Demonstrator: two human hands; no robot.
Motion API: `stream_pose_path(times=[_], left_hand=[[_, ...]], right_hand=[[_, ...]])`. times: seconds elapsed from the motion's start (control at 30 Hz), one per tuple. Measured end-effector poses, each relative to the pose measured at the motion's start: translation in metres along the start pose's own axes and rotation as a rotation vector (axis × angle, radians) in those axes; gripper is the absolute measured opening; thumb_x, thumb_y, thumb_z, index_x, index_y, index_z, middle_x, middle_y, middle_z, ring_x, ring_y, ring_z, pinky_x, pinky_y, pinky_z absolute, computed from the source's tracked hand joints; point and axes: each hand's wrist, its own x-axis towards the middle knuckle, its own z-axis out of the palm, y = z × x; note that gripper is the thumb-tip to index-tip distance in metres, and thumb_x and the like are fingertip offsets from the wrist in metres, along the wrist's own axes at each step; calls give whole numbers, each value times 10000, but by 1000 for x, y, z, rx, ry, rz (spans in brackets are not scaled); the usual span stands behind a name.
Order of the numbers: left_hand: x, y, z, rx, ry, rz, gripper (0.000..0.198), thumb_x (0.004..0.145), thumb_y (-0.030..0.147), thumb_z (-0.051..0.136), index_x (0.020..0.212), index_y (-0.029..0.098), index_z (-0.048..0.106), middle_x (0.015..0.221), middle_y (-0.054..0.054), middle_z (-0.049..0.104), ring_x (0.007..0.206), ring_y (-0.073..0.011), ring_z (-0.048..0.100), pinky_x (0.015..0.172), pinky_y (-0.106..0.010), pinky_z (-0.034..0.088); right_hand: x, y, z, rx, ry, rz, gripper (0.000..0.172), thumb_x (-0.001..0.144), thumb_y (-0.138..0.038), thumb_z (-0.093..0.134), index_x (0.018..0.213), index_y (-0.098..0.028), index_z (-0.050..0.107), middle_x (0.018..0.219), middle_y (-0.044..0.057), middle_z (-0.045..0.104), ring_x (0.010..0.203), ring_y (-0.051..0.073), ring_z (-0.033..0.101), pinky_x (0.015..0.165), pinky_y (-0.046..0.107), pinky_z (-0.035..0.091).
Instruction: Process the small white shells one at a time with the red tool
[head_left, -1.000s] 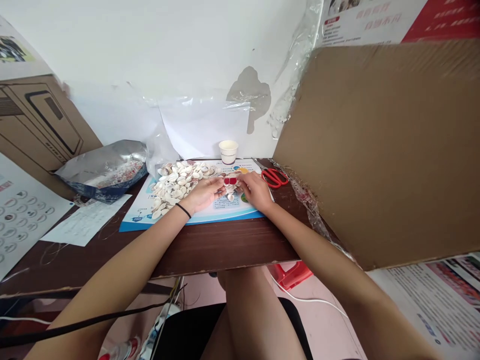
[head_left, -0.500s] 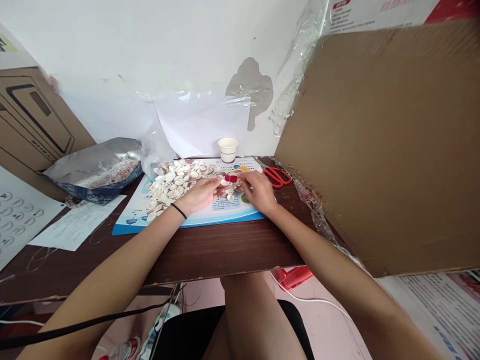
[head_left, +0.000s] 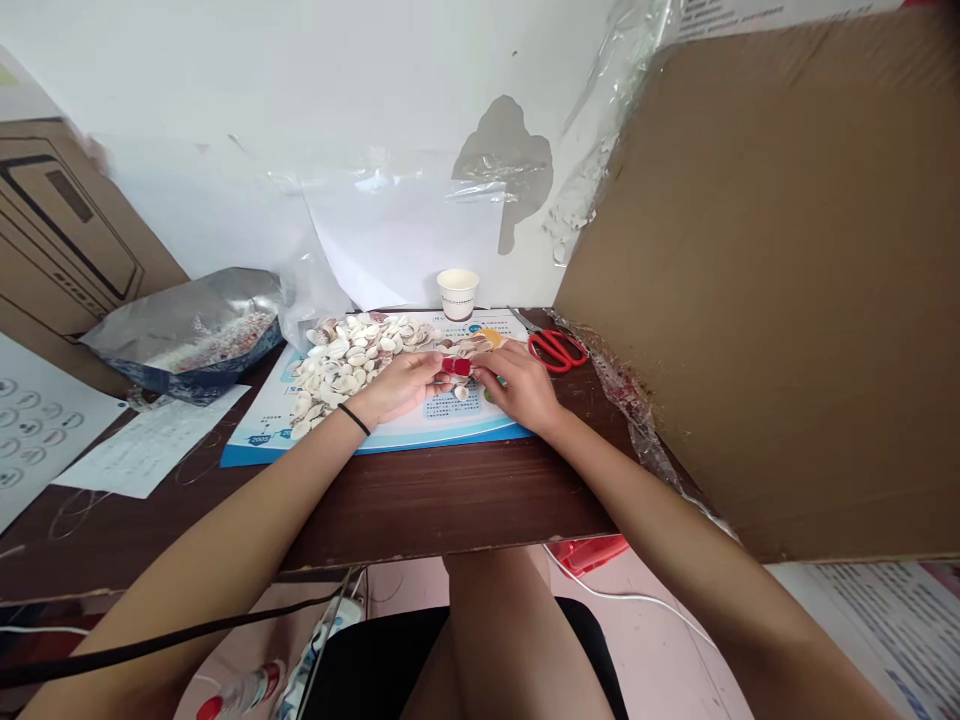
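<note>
My left hand [head_left: 405, 388] is closed, its thumb and fingers pinching a small flat red piece [head_left: 456, 366] by the left end. The piece is glossy, with a pale line across it; I cannot make out its exact kind. At the opposite end, my right hand [head_left: 523, 386] has its thumb and fingertips closed on the red edge. Beneath both hands lies a printed blue and white sheet [head_left: 281, 452]. A heap of white and brownish seashells [head_left: 346, 358] spreads beside my left hand, and one loose shell [head_left: 461, 393] rests just below the red piece.
A paper cup [head_left: 457, 293] stands behind the hands by the wall. Red-handled scissors [head_left: 556, 350] lie to the right, next to a large cardboard box [head_left: 780, 290]. At left are a bag of small beads [head_left: 217, 345], a paper slip [head_left: 154, 445] and another carton [head_left: 67, 220].
My right fingers have come down from above the red piece onto its right end. The red piece has tilted and shifted slightly down. The view has moved a little.
</note>
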Motion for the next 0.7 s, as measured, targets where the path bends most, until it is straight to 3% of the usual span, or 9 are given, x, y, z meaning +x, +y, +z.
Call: stream_pose_path(times=[0.27, 0.37, 0.53, 0.7], left_hand=[[3, -2, -2, -5, 81, -16, 326, 658, 345, 852, 710, 118, 623, 700, -7, 577, 744, -126, 571, 821, -347, 505], [1, -1, 0, -17, 82, -21, 321, 653, 338, 855, 713, 117, 630, 700, -10, 587, 758, -131, 575, 822, -340, 504], [-1, 2, 3, -38, 62, -24, 281, 688, 305, 835, 696, 120, 624, 674, 0, 578, 728, -115, 556, 789, -309, 489], [1, 0, 0, -36, 84, -18, 254, 748, 320, 794, 818, 116, 661, 843, -64, 678, 753, -123, 591, 663, -259, 444]], right_hand=[[2, -4, 1, -308, 43, 54, 222, 965, -194, 477, 809, -202, 635, 752, 52, 661, 784, 211, 515, 712, 333, 326], [2, -5, 2, -218, 89, 76, 220, 971, -204, 457, 828, -198, 624, 776, 55, 671, 796, 210, 532, 729, 326, 357], [1, -3, 5, -100, 53, 81, 156, 944, -203, 496, 848, -204, 619, 817, 50, 685, 819, 207, 571, 752, 320, 392], [1, 2, 5, -63, 153, 188, 166, 940, -217, 479, 863, -197, 625, 791, 58, 679, 755, 206, 574, 732, 329, 426]])
